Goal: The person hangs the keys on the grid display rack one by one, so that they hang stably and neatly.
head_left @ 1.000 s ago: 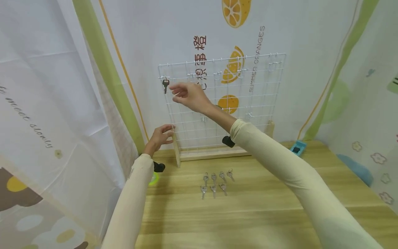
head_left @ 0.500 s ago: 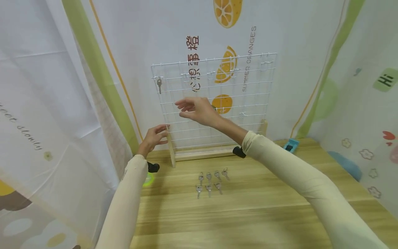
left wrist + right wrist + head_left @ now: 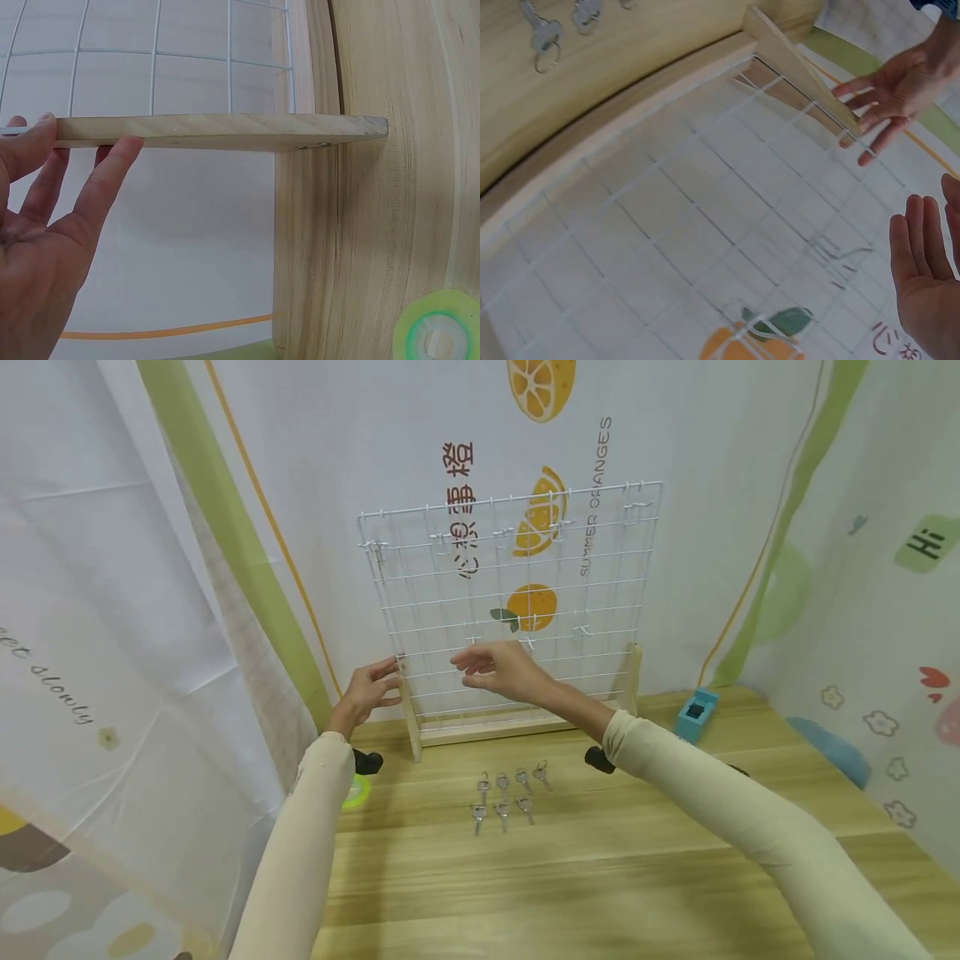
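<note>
A white wire grid [image 3: 517, 602] stands upright in a wooden base [image 3: 495, 727] at the back of the table. One key [image 3: 379, 562] hangs on a hook at the grid's top left corner. My left hand [image 3: 371, 687] touches the left wooden post [image 3: 408, 718] with straight fingers; in the left wrist view those fingers [image 3: 112, 161] lie against the post [image 3: 225, 131]. My right hand [image 3: 491, 667] hovers open before the grid's lower rows and holds nothing; its open palm [image 3: 922, 277] shows in the right wrist view. Several silver keys [image 3: 506, 793] lie in two rows on the table below it.
A small blue box [image 3: 696, 713] stands on the wooden table [image 3: 600, 877] to the right of the grid. A green ring [image 3: 357, 792] lies near the left table edge. Printed curtains close in the back and both sides. Several empty hooks stick out of the grid.
My right hand has drawn away from the key hung at the top left and come down to the grid's lower rows, empty. The left hand has stayed on the post.
</note>
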`<act>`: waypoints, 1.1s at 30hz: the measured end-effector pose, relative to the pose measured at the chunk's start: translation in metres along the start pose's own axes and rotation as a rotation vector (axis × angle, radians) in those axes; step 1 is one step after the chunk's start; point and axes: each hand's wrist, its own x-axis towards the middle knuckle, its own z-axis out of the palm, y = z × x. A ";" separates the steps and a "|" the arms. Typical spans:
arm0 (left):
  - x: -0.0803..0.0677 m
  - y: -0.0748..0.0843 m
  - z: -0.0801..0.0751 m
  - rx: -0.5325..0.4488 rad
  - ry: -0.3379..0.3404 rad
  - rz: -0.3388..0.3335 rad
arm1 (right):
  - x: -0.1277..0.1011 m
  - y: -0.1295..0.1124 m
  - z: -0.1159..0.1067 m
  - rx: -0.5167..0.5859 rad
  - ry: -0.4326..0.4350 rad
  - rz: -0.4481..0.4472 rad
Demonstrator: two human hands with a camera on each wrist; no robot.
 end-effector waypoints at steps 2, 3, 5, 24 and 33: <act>-0.001 0.001 0.000 0.001 0.000 -0.003 | -0.006 0.007 0.005 0.007 -0.006 0.002; -0.001 0.001 0.000 0.004 -0.001 -0.002 | -0.010 0.010 0.007 0.015 -0.009 0.002; -0.001 0.001 -0.001 0.009 -0.001 0.000 | -0.015 0.016 0.012 0.031 -0.015 0.008; 0.003 0.000 0.001 0.020 0.021 -0.001 | -0.046 0.052 0.048 0.097 -0.076 0.075; 0.001 -0.001 0.000 0.024 0.016 0.014 | -0.057 0.075 0.069 0.115 -0.111 0.111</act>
